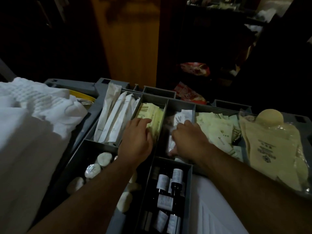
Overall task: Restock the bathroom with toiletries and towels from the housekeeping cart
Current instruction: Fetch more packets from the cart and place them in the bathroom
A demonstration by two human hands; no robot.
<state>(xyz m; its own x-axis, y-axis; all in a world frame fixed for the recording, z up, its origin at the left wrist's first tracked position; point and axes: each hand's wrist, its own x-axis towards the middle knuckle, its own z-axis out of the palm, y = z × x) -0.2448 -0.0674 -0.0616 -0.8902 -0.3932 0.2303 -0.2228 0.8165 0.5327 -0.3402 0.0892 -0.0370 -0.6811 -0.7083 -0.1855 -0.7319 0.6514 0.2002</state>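
- Toiletries [215, 132] lie sorted in the grey compartments of the cart tray [166, 103], and both hands are down among them.
- The left hand [136, 141] rests on a stack of yellow packets [152, 114]. Its fingers are close together and nearly straight, pressing on the top of the stack.
- The right hand [189, 139] is in the next compartment over, knuckles up, with its fingers curled down into white packets [184, 115]. I cannot tell whether it has one pinched.
- Long white sachets [112, 122] stand in the compartment just left of the left hand.
- Round wrapped soaps [104, 158] lie under the left forearm.
- Small dark bottles [169, 183] with pale labels sit between the two forearms, nearer the person than either hand.
- Cream packets [224, 141] and beige bags [270, 149] lie to the right of the right hand.
- White towels [33, 105] are heaped well to the left of the left hand.
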